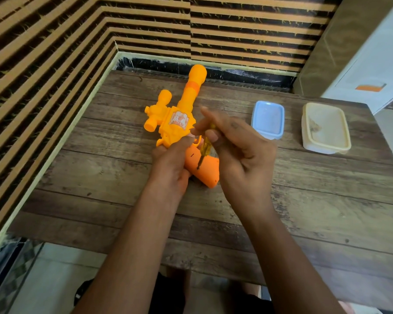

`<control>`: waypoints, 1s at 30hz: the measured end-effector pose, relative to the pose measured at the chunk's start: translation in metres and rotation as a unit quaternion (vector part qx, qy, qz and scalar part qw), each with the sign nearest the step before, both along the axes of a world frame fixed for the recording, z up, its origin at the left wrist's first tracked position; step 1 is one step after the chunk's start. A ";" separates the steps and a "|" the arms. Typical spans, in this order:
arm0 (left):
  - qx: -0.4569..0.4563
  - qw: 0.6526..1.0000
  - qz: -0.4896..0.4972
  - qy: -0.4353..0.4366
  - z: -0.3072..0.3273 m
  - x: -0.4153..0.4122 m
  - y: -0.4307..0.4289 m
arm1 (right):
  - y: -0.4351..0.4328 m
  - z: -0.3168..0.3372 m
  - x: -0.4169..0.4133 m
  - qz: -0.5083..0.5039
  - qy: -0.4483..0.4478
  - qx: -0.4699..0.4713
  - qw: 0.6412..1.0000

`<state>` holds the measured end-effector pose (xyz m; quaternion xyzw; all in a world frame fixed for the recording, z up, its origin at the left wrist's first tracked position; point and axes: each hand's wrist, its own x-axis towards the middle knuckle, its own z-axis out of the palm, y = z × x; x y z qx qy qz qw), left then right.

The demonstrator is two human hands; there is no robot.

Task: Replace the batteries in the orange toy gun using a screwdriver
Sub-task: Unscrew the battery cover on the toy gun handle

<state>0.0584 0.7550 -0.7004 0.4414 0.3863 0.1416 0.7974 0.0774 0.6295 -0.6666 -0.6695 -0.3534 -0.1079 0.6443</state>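
Note:
An orange toy gun (pixel 179 114) lies on the wooden table (pixel 104 182), barrel pointing away from me, a sticker on its side and a scope on its left. My left hand (pixel 171 164) grips the gun around its body near the trigger, steadying the darker orange handle (pixel 208 173). My right hand (pixel 234 152) pinches a small yellow screwdriver (pixel 205 146) between thumb and fingers. The screwdriver's tip points down onto the handle's face. Part of the screwdriver is hidden by my fingers.
A light blue lid or shallow tub (pixel 268 120) lies to the right of the gun. A cream plastic container (pixel 326 129) stands further right. A striped wall runs along the table's left and far sides. A white appliance (pixel 370 64) is at the top right.

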 end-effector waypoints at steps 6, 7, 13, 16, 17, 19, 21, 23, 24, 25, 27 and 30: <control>-0.005 1.000 -0.006 -0.009 0.002 -0.002 -0.002 | 0.002 -0.002 -0.002 -0.049 -0.018 -0.007 0.999; -0.007 1.000 -0.001 -0.005 0.002 -0.002 -0.002 | 0.002 -0.003 -0.001 -0.062 -0.028 -0.013 0.998; -0.001 1.000 0.004 -0.002 0.002 0.000 -0.001 | -0.001 0.000 -0.001 -0.027 -0.018 -0.026 0.999; 0.002 1.000 0.006 0.000 0.004 -0.001 -0.001 | -0.005 0.003 -0.002 0.000 -0.003 -0.028 1.000; 0.002 1.000 0.005 0.000 0.005 -0.001 -0.002 | -0.005 0.004 -0.002 0.001 -0.001 -0.029 1.000; 0.003 1.000 -0.004 -0.003 0.006 -0.002 -0.002 | -0.002 0.005 -0.003 -0.019 -0.009 -0.031 0.999; 0.005 1.000 -0.004 -0.003 0.009 -0.003 -0.004 | 0.002 0.003 -0.004 -0.048 -0.025 -0.029 0.998; 0.006 1.000 -0.003 -0.002 0.009 -0.003 -0.004 | 0.003 0.002 -0.002 -0.070 -0.039 -0.027 0.996; 0.005 1.000 0.002 0.000 0.009 -0.003 -0.004 | 0.004 0.001 -0.001 -0.072 -0.042 -0.024 0.996; 0.001 1.000 0.007 0.002 0.009 -0.003 -0.004 | 0.003 0.002 0.000 -0.068 -0.040 -0.020 0.997; -0.001 1.000 0.008 0.004 0.008 -0.003 -0.004 | 0.002 0.003 0.001 -0.057 -0.027 -0.015 0.998; -0.010 1.000 -0.001 -0.001 0.009 -0.003 -0.005 | -0.004 0.004 0.004 -0.029 0.001 -0.012 1.000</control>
